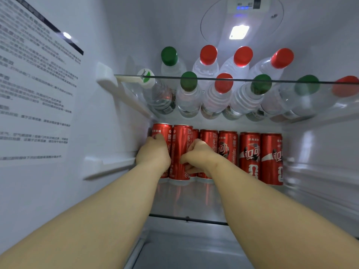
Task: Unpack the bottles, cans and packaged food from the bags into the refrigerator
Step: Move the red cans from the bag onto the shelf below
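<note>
Both my hands are deep inside the refrigerator, at the back of the lower shelf. My left hand point(153, 154) is closed around the first red can point(162, 133) at the far left of the row, with the fingertips on its front near the top. Just to the right of it, my right hand point(200, 154) grips the second can point(179, 150); the thumb presses on the can's right side and the other fingers curl behind and below, so I cannot see them fully. Both of these cans stand upright on the glass shelf point(186, 199), and they touch each other.

To the right of my right hand the row of red cans point(250, 156) goes on, all upright and close together, until the right wall. One more can point(195, 133) stands a little behind, between the second can and the next one.

Above my hands there is an upper glass shelf point(233, 79). On it stand water bottles point(219, 94) in two rows, some with red caps and some with green caps. One bottle with a white and green cap point(145, 77) is at the left end of the front row, above my left hand.

Left of my left arm, on the side wall, is a large white label point(35, 84) with printed text, too blurred to read. High above, at the back, a small lamp point(239, 32) is shining.
</note>
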Demonstrator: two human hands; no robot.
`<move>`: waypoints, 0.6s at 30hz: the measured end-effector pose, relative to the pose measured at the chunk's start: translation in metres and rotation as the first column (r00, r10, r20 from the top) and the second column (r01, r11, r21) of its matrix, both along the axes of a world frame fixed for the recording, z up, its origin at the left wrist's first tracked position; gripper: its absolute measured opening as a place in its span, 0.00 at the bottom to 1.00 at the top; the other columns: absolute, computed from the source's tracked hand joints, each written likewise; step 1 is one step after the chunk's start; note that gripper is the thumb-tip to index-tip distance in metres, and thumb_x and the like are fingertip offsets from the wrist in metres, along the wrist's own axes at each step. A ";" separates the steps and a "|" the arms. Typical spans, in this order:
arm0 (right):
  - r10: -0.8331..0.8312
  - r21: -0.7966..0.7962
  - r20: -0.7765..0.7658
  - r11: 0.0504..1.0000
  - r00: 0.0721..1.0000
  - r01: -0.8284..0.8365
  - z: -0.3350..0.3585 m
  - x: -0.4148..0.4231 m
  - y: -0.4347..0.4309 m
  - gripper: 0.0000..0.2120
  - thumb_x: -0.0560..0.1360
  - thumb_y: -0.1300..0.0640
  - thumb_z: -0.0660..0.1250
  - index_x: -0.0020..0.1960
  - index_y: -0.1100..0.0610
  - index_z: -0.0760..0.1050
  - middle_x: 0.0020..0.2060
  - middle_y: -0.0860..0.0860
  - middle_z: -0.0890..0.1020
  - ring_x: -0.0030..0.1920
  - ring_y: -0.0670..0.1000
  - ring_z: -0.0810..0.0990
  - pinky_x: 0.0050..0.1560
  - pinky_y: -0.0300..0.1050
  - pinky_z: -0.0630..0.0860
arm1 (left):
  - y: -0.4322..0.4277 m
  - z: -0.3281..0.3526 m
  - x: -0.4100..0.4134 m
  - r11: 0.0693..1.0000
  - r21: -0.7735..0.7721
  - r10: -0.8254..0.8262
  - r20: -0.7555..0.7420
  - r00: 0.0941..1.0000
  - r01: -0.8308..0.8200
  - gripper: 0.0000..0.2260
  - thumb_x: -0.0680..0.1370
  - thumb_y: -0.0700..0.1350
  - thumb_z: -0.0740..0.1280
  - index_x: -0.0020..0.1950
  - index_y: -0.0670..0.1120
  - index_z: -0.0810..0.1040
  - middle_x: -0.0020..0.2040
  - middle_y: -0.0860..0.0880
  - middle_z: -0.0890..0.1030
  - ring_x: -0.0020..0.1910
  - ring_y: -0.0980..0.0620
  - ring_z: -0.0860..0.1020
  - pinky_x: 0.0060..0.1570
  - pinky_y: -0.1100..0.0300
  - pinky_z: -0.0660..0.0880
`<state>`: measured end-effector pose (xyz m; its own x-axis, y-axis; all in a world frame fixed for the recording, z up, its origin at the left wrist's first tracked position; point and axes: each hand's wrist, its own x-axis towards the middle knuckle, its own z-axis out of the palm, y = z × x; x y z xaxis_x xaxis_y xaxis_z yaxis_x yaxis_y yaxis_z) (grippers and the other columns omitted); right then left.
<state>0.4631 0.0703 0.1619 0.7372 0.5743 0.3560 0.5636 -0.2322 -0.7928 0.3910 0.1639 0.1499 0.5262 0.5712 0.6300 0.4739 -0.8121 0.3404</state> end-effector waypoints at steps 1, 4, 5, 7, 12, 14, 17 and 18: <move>-0.005 -0.009 0.011 1.000 1.000 0.005 0.000 0.000 0.000 0.14 0.70 0.65 0.69 0.51 0.58 0.66 0.50 0.58 0.77 0.48 0.56 0.80 0.49 0.52 0.81 | 0.000 0.000 0.000 1.000 -0.008 -0.009 -0.005 1.000 0.009 0.27 0.77 0.43 0.64 0.72 0.39 0.55 0.65 0.39 0.68 0.61 0.38 0.73 0.56 0.48 0.72; -0.064 -0.040 0.080 0.997 0.995 0.067 0.001 0.001 0.001 0.12 0.69 0.60 0.69 0.50 0.58 0.70 0.44 0.54 0.77 0.42 0.51 0.78 0.41 0.46 0.79 | 0.000 0.001 0.000 1.000 -0.014 -0.018 -0.037 0.999 0.017 0.29 0.77 0.45 0.64 0.73 0.39 0.55 0.65 0.39 0.70 0.60 0.39 0.73 0.54 0.49 0.72; -0.089 -0.057 0.115 0.994 0.989 0.096 0.001 0.001 0.001 0.09 0.69 0.59 0.69 0.47 0.57 0.71 0.40 0.53 0.77 0.38 0.50 0.77 0.36 0.44 0.76 | 0.000 0.001 -0.001 1.000 -0.011 -0.016 -0.050 0.999 0.015 0.29 0.77 0.46 0.64 0.73 0.39 0.55 0.64 0.39 0.70 0.60 0.39 0.74 0.54 0.49 0.72; -0.133 -0.108 0.190 0.982 0.973 0.155 0.000 0.001 -0.001 0.07 0.68 0.58 0.67 0.40 0.56 0.69 0.34 0.51 0.74 0.34 0.50 0.74 0.33 0.42 0.70 | -0.001 -0.001 -0.004 1.000 0.006 -0.017 -0.067 0.998 0.018 0.27 0.77 0.45 0.64 0.72 0.39 0.58 0.63 0.40 0.71 0.59 0.40 0.74 0.52 0.50 0.72; -0.156 -0.269 0.331 0.930 0.931 0.252 -0.005 -0.008 -0.010 0.14 0.68 0.55 0.66 0.52 0.56 0.71 0.44 0.53 0.78 0.45 0.54 0.79 0.47 0.48 0.77 | -0.003 -0.005 -0.010 0.997 0.053 -0.046 -0.122 0.992 0.053 0.20 0.75 0.44 0.65 0.66 0.42 0.66 0.61 0.41 0.73 0.57 0.41 0.75 0.51 0.51 0.73; -0.163 -0.321 0.398 0.897 0.903 0.304 -0.006 -0.014 -0.015 0.18 0.67 0.53 0.67 0.55 0.55 0.71 0.47 0.52 0.78 0.48 0.55 0.78 0.53 0.52 0.77 | -0.005 -0.006 -0.013 0.996 0.063 -0.057 -0.146 0.988 0.067 0.19 0.74 0.44 0.65 0.65 0.43 0.69 0.60 0.41 0.74 0.57 0.41 0.76 0.52 0.51 0.74; -0.161 -0.363 0.486 0.857 0.859 0.366 -0.009 -0.025 -0.022 0.20 0.67 0.51 0.67 0.58 0.54 0.71 0.49 0.52 0.77 0.50 0.55 0.77 0.55 0.53 0.76 | -0.010 -0.010 -0.021 0.995 0.044 -0.082 -0.131 0.988 0.088 0.19 0.74 0.44 0.65 0.64 0.45 0.70 0.59 0.41 0.76 0.55 0.41 0.76 0.51 0.52 0.75; -0.158 -0.354 0.520 0.855 0.840 0.380 -0.010 -0.029 -0.026 0.20 0.68 0.51 0.66 0.58 0.54 0.70 0.49 0.53 0.77 0.50 0.56 0.77 0.54 0.53 0.76 | -0.013 -0.011 -0.025 0.995 0.033 -0.092 -0.114 0.989 0.096 0.19 0.74 0.44 0.65 0.65 0.45 0.69 0.59 0.41 0.76 0.55 0.40 0.77 0.51 0.51 0.75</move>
<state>0.4341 0.0446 0.1514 0.6988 0.5504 0.4569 0.6929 -0.6794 -0.2414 0.3660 0.1513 0.1386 0.6446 0.4925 0.5847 0.4285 -0.8662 0.2572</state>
